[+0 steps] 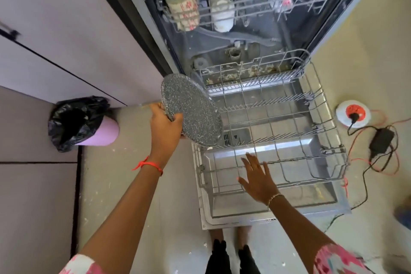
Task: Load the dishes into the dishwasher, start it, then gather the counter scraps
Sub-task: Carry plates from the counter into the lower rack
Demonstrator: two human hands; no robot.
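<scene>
Over the lower rack (pixel 311 162): speckled grey plate (pixel 191 109), tilted on edge
Left hand (pixel 165 124): pinching plate's near rim
Right hand (pixel 258 176): open, empty, fingers spread above the rack
Handling: likely rigid, breakable, slick; rim grip suits slotting between tines

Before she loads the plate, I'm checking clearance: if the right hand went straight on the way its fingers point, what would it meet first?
Most likely the lower rack: the open right hand hovers over its front wires, fingers aimed across it. Depth is unclear, so it might pass just above them.
</scene>
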